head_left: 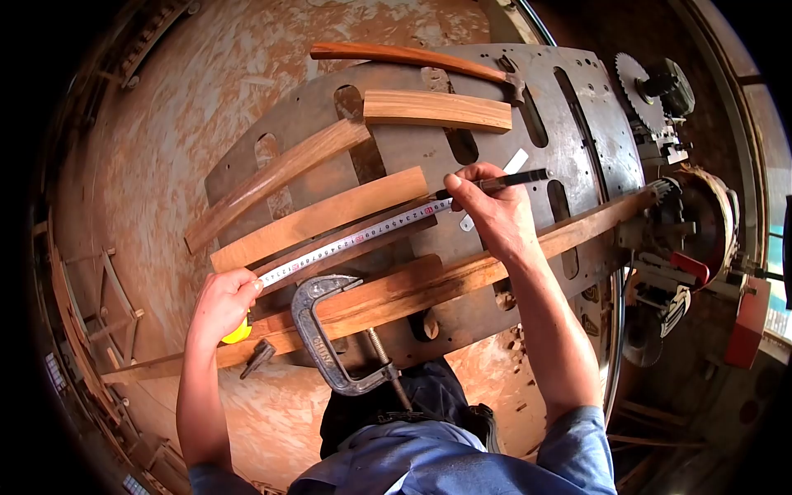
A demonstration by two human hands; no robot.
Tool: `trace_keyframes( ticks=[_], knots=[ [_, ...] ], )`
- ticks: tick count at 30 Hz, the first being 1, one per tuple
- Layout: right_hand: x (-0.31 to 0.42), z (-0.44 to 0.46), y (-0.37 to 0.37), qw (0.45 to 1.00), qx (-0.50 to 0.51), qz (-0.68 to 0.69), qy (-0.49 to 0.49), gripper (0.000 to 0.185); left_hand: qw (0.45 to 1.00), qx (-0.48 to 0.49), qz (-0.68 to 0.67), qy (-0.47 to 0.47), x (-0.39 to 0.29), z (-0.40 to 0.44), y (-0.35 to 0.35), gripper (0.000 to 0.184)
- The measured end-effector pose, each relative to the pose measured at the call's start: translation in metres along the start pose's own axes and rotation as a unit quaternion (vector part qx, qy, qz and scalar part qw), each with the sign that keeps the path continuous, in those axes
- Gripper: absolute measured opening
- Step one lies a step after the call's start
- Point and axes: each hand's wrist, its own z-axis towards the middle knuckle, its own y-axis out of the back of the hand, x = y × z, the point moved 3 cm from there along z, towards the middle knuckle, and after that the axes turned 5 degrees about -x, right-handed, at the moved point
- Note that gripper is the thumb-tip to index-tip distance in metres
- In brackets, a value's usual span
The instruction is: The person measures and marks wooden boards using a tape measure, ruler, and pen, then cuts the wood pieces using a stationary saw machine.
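My left hand (221, 307) is closed around a tape measure, its yellow case (238, 332) showing below the fingers. The white tape blade (363, 237) stretches right along a dark wooden strip (412, 228). At its far end, my right hand (497, 210) grips a black pen (525, 177), its tip near the strip's end. Whether these fingers also hold the blade's end, I cannot tell. A lighter wooden piece (322, 216) lies just beyond the tape. Nearer my body, a grey C-clamp (309, 326) sits over the long wooden beam (396, 307).
A slotted metal table (569, 78) supports the wood. Beyond the tape lie a thick block (437, 110), a slanted piece (276, 183) and a hammer (412, 56). Saw blades (637, 91) stand at the right, beside a machine with a red block (747, 322). Wood dust covers the floor.
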Motion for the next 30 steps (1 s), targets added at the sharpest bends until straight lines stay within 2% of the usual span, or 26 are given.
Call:
trace_keyframes(
  ticks=[11,17,30],
  knots=[
    [-0.001,0.016,0.003,0.997,0.004,-0.071,-0.006,0.029,1.000,-0.018,-0.001,0.002,-0.001,-0.001,-0.004,0.024],
    [-0.006,0.017,0.003,0.998,0.004,-0.050,0.043,0.028,1.000,-0.016,0.001,0.004,-0.002,-0.001,-0.004,0.024],
    [-0.009,0.018,0.002,0.999,0.005,-0.044,0.027,0.028,1.000,-0.013,0.022,0.009,-0.003,0.002,-0.004,0.024]
  ],
)
